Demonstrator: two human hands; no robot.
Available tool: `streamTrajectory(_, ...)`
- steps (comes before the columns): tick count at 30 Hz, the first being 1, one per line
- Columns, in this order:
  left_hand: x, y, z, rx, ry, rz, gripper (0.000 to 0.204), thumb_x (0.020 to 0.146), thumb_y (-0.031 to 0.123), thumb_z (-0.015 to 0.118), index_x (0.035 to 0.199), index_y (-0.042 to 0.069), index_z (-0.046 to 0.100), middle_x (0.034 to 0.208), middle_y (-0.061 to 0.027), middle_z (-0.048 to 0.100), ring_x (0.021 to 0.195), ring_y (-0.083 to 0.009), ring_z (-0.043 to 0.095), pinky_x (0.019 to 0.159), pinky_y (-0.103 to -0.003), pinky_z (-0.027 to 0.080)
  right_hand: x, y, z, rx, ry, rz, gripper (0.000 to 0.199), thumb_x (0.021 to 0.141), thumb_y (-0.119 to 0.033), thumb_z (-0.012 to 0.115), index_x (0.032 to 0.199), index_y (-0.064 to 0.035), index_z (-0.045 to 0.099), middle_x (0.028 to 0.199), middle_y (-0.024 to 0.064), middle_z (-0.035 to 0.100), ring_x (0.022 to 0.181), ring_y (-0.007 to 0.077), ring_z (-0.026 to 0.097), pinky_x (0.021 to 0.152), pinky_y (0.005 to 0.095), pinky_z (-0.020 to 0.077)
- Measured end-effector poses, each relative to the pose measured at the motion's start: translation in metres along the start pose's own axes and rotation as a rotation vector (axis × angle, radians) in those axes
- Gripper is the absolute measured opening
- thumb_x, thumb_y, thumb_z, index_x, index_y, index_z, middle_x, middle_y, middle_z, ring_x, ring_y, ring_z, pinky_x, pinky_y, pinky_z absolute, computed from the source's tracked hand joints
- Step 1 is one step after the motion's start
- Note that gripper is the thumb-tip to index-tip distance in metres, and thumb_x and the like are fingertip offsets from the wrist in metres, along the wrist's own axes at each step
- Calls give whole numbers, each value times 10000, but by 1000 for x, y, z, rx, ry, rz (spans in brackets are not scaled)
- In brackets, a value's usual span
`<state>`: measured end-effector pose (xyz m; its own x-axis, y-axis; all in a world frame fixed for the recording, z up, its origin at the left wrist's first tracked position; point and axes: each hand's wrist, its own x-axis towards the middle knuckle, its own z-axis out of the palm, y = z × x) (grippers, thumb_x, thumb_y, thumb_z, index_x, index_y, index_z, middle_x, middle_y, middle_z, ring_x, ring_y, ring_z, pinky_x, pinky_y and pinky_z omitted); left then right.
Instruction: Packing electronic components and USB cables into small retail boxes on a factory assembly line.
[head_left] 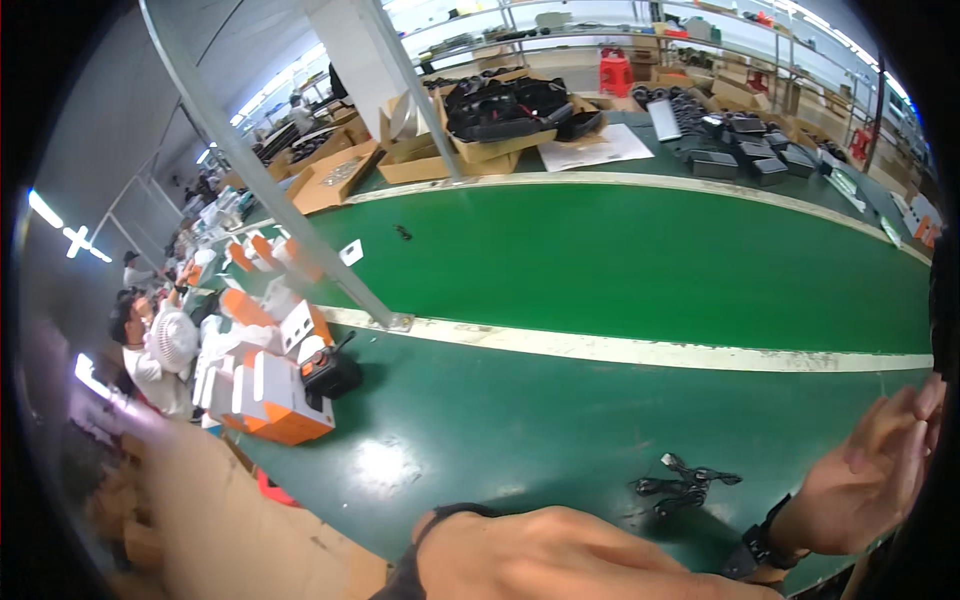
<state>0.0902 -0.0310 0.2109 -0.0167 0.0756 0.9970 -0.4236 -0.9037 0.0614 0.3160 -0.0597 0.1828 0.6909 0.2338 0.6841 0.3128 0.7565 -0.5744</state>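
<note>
The right hand (875, 475) is raised at the right edge of the view, fingers straight and together, palm turned inward, holding nothing. A dark band circles its wrist. The left hand (560, 555) lies low at the bottom edge, seen from its back with a dark band at the wrist; its fingers run out of view, so whether it grips anything cannot be told.

Between the two hands, just above the left one and just beside the right wrist, a small tangle of black cables (685, 485) with plugs lies loose on the green tabletop (520, 430). Neither hand touches it.

A pale stripe (640, 350) crosses the green surface from left to right, and a slanted metal post (290, 200) meets it on a small foot plate. Near that foot, at the left, stands a cluster of white and orange boxes (270, 395) with a black and orange device (328, 372) just beside them.

Well beyond, past a second pale stripe, open cardboard boxes (490, 125) hold black items, a white sheet (595, 148) lies beside them, and a group of dark cases (745, 145) sits to the right. At the far left, other people (150, 345) are working along a line.
</note>
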Motion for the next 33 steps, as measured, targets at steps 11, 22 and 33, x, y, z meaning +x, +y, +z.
streamTrajectory(11,10,0,-49,318,-570,-440,404,797,-36,641,1179,-59,768,1025,-154,761,873,-331,734,781,-395,611,2,9,-14,9,-225,-191,205,1072,-118,450,1160,62,495,1112,163,489,571,40,359,628,186,330)
streamTrajectory(22,-123,-145,-109,405,-491,-1058,309,1056,143,584,1293,15,735,1178,-140,784,1116,-188,717,983,-347,545,2,-37,14,-112,-621,-236,349,1008,-261,624,1224,11,590,948,146,553,676,132,470,491,217,369)
streamTrajectory(33,-226,-118,-135,923,-774,-1060,536,1064,326,596,1557,132,514,1671,-206,405,1570,-398,344,1284,-627,204,28,-22,-24,-239,-939,-187,420,914,-288,706,1201,11,640,1020,190,595,683,139,533,565,243,430)
